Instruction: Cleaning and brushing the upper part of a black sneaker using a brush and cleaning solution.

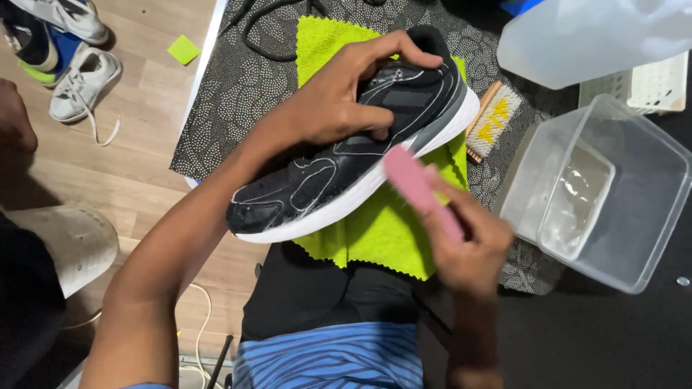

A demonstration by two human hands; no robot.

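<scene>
The left hand [342, 101] reaches in from seven o'clock with the forearm stretched long, its fingers curled over the top of a black sneaker [353, 155] and thumb hooked into the collar, holding it tilted above a lime-green cloth [375, 234] at the centre. The right hand [468, 245] comes up from six o'clock, fingers closed around a pink brush [418, 187] whose tip touches the shoe's white sole edge. A clear plastic tub [613, 216] sits at three o'clock on the worktop [238, 94].

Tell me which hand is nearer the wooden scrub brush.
Right. The right hand, holding a pink block, sits just below the wooden scrub brush; the left hand grips the black shoe, farther away.
</scene>
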